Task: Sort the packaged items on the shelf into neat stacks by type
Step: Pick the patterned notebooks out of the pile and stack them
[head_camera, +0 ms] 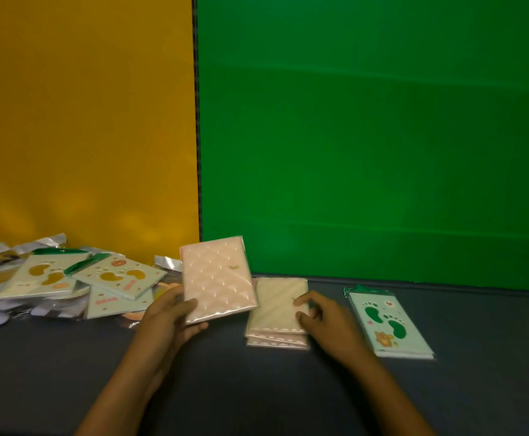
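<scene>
pink packet (217, 280): glossy plastic wrap | shelf (257, 388): matt, smooth

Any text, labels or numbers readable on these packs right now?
None can be read.
Pink pack in the left hand: small gold mark, too blurred.
Footprint packs in the left pile: small red labels, too blurred.
Right footprint pack: pictures only, no legible words.

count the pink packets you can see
3: one pink packet held up in the left hand, two stacked under the right hand. More may hide in the messy pile.
</scene>
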